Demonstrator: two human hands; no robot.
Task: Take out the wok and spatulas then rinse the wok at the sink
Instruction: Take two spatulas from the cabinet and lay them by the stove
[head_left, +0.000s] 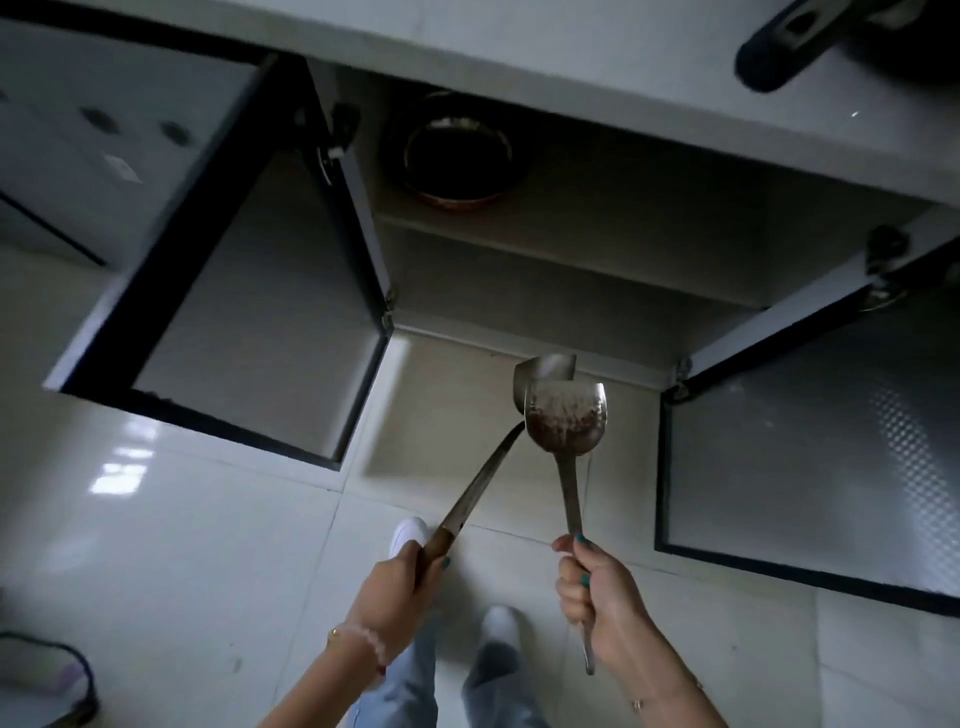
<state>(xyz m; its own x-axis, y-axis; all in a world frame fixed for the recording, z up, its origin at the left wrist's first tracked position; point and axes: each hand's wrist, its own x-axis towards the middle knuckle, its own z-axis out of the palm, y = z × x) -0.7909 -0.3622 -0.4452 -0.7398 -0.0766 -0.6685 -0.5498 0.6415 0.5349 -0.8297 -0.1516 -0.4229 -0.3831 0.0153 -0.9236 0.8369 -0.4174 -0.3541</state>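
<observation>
Wok (852, 41) on counter (571, 62), mostly cut off at top-right; only dark handle clear. Left hand (400, 587) clenched on wooden-handled spatula (483, 478), blade half hidden behind metal spatula (566, 421) gripped by right hand (602, 592). Both point away toward open cabinet (571, 249).

open doors (249, 291) flank cabinet mouth, pot (457, 150) inside
</observation>
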